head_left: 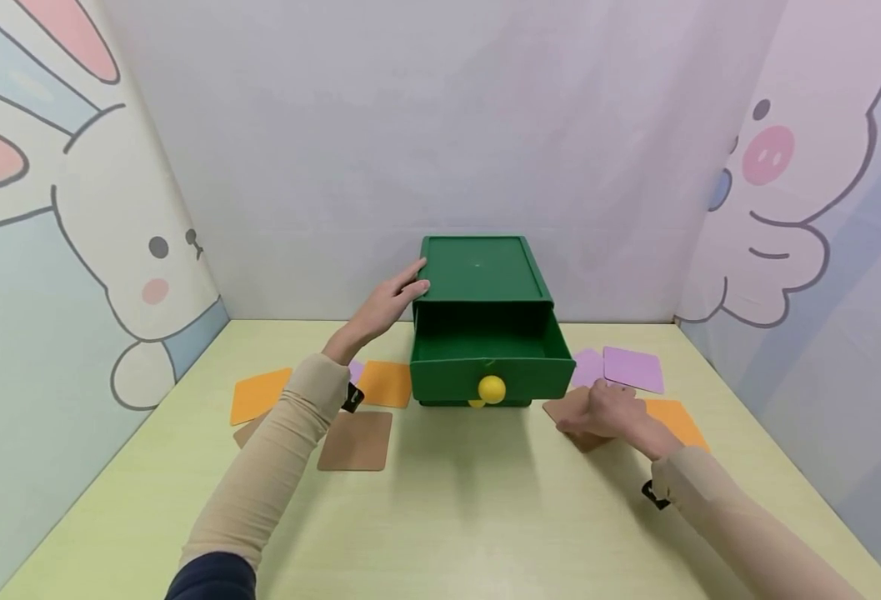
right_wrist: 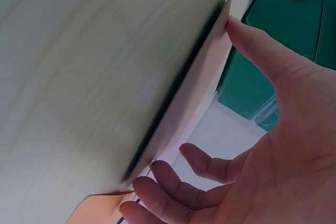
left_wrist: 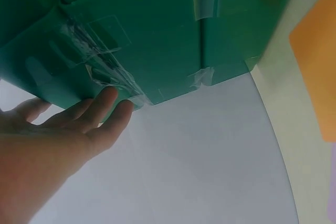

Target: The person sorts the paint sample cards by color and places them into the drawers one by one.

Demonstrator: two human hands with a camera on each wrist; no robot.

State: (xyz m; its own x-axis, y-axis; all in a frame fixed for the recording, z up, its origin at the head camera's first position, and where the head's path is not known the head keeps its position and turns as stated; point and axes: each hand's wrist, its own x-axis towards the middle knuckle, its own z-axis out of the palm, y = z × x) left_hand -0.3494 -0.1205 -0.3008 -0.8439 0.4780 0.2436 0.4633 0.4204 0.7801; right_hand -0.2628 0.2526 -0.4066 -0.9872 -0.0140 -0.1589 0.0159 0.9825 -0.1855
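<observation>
A green drawer box point(head_left: 478, 268) stands at the back middle of the table, its upper drawer point(head_left: 448, 379) pulled out, with a yellow round knob point(head_left: 492, 389) on the front. My left hand point(head_left: 386, 308) rests against the box's left side near the top, fingers extended; in the left wrist view, clear tape runs over that green side point(left_wrist: 157, 40). To the right of the box, my right hand point(head_left: 614, 412) holds a brown square card point(head_left: 569, 403) by its edges. The right wrist view shows the thumb at one end of the card point(right_wrist: 191, 85) and fingertips at the other, a dark shadow beneath it.
Right of the box lie purple cards point(head_left: 633, 369) and an orange card point(head_left: 678, 422). On the left are orange cards point(head_left: 260, 396), a brown card point(head_left: 355, 442) and a partly hidden purple one. A pale wall point(head_left: 320, 167) rises behind the box.
</observation>
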